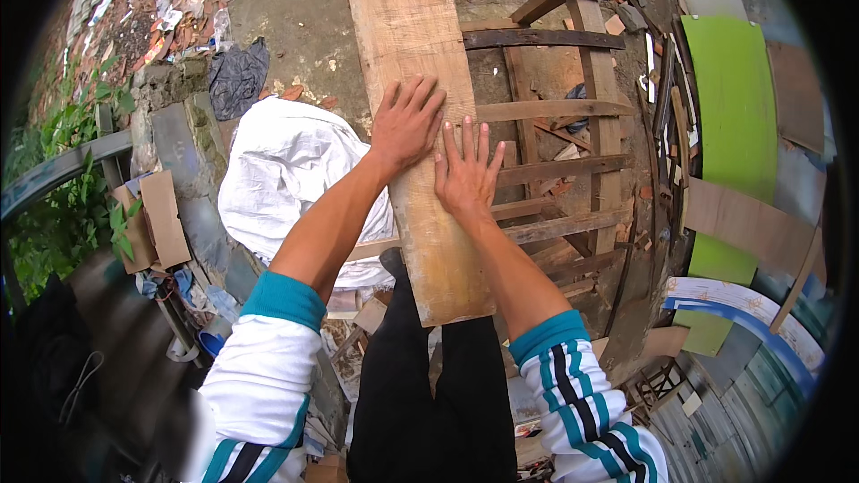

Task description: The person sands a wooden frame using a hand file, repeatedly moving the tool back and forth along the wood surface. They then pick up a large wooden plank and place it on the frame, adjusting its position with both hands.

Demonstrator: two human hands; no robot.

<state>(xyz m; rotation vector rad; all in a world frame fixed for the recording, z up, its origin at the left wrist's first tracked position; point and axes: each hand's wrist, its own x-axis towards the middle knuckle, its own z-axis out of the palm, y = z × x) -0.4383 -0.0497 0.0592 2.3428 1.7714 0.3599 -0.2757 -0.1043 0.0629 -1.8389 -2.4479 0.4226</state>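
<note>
A long, wide wooden plank [403,18] runs away from me, its near end in front of my legs. Both palms rest on it side by side near its middle. My left hand [404,123] lies on top, with its fingers over the board and pointing away. My right hand [469,170] lies flat on the plank's right part, fingers spread. Neither hand grasps anything. Beneath and to the right of the plank is a slatted wooden frame [601,107] with several dark crosspieces. White cloth [286,170] is bunched on the left, beside the plank.
A black plastic bag [239,79] lies beyond the cloth. Brick pieces and litter [170,18] cover the far left ground, above green plants [54,206]. Cardboard [165,217] leans at the left. On the right stand a bright green panel [729,107] and loose wood strips [664,89].
</note>
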